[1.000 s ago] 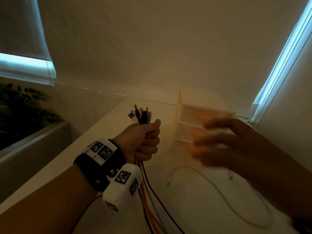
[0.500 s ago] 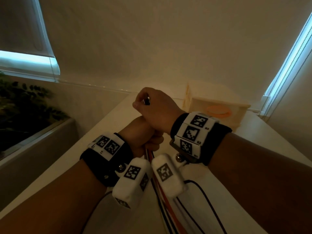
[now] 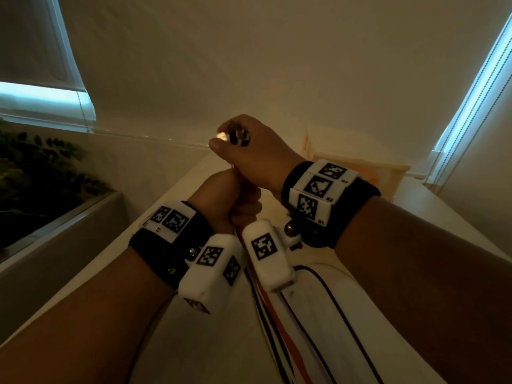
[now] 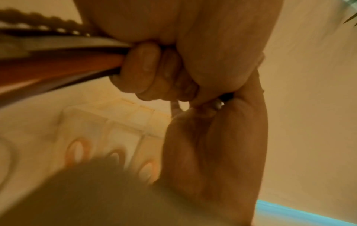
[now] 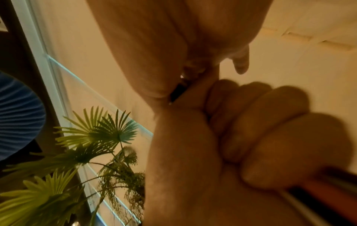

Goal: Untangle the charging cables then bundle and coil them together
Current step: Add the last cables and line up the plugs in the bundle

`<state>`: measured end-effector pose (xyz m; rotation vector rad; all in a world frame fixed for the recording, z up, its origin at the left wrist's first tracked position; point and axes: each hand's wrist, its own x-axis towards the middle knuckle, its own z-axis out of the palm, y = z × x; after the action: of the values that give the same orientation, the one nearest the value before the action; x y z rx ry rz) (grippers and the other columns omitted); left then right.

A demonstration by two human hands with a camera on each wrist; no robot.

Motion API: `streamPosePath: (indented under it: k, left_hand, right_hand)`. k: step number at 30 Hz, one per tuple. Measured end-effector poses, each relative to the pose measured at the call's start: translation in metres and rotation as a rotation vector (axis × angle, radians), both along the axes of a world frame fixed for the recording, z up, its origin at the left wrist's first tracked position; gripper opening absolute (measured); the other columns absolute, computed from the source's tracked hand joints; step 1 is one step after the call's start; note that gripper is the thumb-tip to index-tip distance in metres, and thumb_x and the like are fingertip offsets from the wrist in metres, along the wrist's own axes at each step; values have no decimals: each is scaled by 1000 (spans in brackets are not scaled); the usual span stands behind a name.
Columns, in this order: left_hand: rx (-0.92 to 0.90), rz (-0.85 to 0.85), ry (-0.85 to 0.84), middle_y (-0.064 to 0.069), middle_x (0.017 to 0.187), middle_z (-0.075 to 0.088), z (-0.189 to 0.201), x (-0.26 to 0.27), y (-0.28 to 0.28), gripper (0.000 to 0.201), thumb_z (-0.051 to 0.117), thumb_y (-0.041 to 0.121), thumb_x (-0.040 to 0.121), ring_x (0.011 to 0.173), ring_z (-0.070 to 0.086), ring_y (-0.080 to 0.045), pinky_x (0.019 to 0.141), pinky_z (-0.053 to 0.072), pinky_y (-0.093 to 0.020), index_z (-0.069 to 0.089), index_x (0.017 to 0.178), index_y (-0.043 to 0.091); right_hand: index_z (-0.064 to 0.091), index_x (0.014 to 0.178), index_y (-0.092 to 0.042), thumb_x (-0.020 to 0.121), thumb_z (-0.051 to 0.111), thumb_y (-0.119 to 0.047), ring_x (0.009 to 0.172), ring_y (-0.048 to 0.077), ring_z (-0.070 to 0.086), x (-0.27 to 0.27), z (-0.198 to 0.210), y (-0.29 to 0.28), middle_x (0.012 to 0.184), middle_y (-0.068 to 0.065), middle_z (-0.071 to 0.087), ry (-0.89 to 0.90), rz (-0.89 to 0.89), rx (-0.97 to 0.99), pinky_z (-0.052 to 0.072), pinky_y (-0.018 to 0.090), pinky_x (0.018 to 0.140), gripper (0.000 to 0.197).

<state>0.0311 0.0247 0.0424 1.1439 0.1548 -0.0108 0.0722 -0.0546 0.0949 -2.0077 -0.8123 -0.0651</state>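
**Cable bundle held in two stacked fists**

A pale table (image 3: pixel 415 314) below a blank wall is seen from the head view. A palm-like plant (image 5: pixel 92 137) is shown clearly only by the right wrist view. The cables (image 3: pixel 273 314) are gripped by the left hand (image 3: pixel 235 200); directly above, their plug ends (image 3: pixel 239 137) are enclosed by the right hand (image 3: pixel 255 156).

Two hands are showing: the left hand (image 3: pixel 235 200) just below the right hand (image 3: pixel 255 153). Under them at least five cables (image 3: pixel 279 325) are hanging, one orange, the rest black or white; the exact count is unclear. Behind the right hand one box (image 3: pixel 357 167) is sitting.
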Motion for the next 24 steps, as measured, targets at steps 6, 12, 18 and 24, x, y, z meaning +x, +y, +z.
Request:
streamPosePath:
  k: [6, 12, 18, 24]
  left_hand:
    - [-16, -51, -46, 5, 50, 22, 15, 24, 11, 47, 51, 39, 98, 42, 13, -11, 46, 9, -18, 32, 57, 24]
    - [-78, -113, -73, 5, 47, 21, 8, 51, -4, 50, 46, 39, 103, 36, 21, -9, 33, 23, -18, 29, 60, 21]
    - [-117, -202, -1, 6, 48, 16, 2, 56, 1, 56, 46, 48, 101, 36, 15, -9, 41, 10, -18, 27, 55, 22]
    - [-28, -225, 32, 4, 51, 17, -6, 51, -16, 55, 46, 51, 101, 37, 13, -11, 37, 13, -17, 30, 58, 21]
  right_hand:
    - [41, 145, -23, 83, 52, -74, 107, 28, 66, -2, -34, -22, 128, 8, 64, 741, 21, 205, 56, 43, 81, 81]
    - [59, 75, -10, 87, 42, -77, 55, 26, 53, -15, -72, -25, 64, 14, 53, 854, -18, 308, 44, 30, 57, 70]
    - [41, 68, -21, 105, 37, -37, 43, 15, 30, -34, -80, -47, 56, 2, 35, 606, -20, 75, 27, 26, 44, 41]
    - [41, 76, -23, 106, 35, -36, 43, 12, 28, -45, -90, -68, 57, -2, 35, 636, -26, -1, 25, 25, 44, 34]
